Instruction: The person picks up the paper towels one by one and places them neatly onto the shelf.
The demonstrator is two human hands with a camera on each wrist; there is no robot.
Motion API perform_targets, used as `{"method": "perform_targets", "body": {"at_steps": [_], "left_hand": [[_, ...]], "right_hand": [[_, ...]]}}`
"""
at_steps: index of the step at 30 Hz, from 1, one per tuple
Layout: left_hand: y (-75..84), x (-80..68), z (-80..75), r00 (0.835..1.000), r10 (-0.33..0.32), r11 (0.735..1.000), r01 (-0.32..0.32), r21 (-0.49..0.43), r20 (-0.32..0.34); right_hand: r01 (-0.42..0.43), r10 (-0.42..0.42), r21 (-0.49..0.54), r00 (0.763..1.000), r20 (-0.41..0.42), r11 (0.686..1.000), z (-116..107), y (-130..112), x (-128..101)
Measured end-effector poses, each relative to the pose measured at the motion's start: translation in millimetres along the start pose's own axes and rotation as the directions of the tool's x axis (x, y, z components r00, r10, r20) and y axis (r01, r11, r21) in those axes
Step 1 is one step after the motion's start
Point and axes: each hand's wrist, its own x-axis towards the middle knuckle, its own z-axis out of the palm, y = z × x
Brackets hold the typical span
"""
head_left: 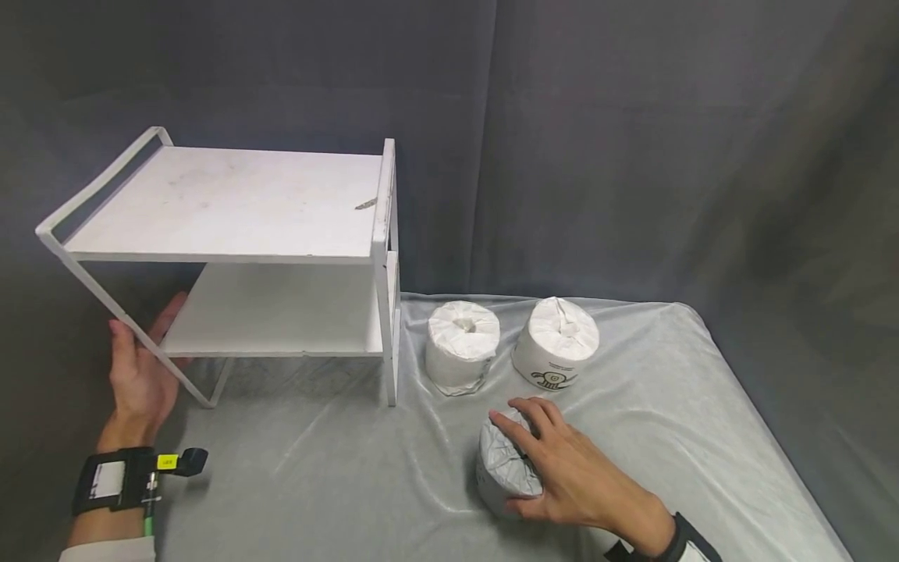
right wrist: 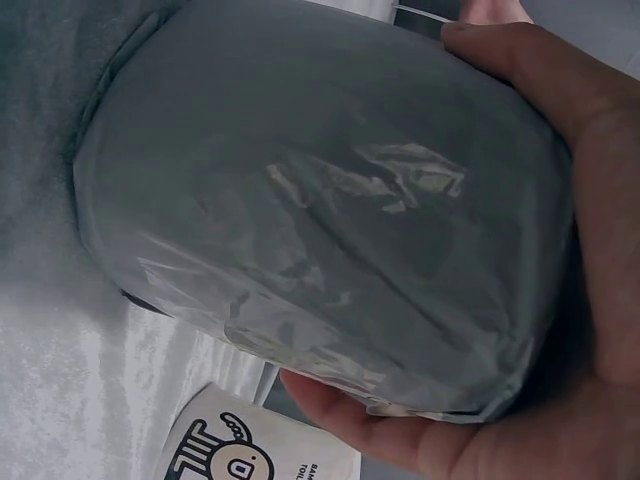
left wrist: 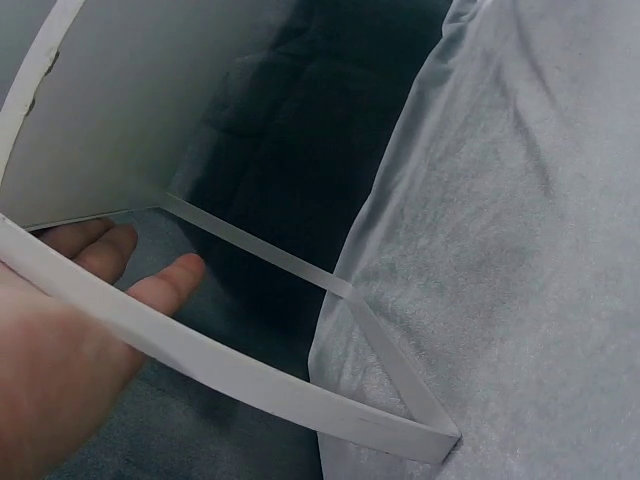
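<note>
While the right hand (head_left: 562, 468) is curling round the nearest wrapped roll (head_left: 502, 468) lying under its palm, it wants a full-width grip; beyond its fingertips two rolls (head_left: 462, 343) are standing, and the flat left hand (head_left: 140, 367) is steadying the rack (head_left: 382, 234).

The right hand (head_left: 569, 468) lies over a wrapped toilet paper roll (head_left: 504, 468) on the tabletop (head_left: 337, 476), which is covered with a pale cloth, and its fingers (head_left: 523, 417) and thumb curl around the roll. Behind it stand two more wrapped rolls, a plain one (head_left: 461, 346) and one with a printed figure (head_left: 556, 342), just beside each other. The left hand (head_left: 140, 375) is open with straight fingers at the slanted left leg of a white two-tier metal shelf (head_left: 246, 250), which stands at the left of the rolls.
</note>
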Motion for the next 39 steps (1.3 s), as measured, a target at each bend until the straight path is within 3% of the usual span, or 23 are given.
{"method": "perform_targets", "body": {"at_steps": [11,20,39], "left_hand": [[-0.7,0.4,-0.1,1.0,0.008,1.0,-0.008,0.0,0.003],[1.9,3.2,-2.8,0.999,-0.027,0.999,0.026,0.033,0.026],[3.9,1.5,-6.8,0.996,-0.042,0.997,0.036,0.069,0.083]], "right_hand": [[0.027,-0.026,0.019,1.0,-0.014,0.999,-1.4,5.1,2.4],[0.027,-0.028,0.008,0.999,0.024,1.0,-9.5,10.4,5.7],[-0.029,0.029,-0.002,0.997,0.073,1.0,-75.3,30.4,17.2]]}}
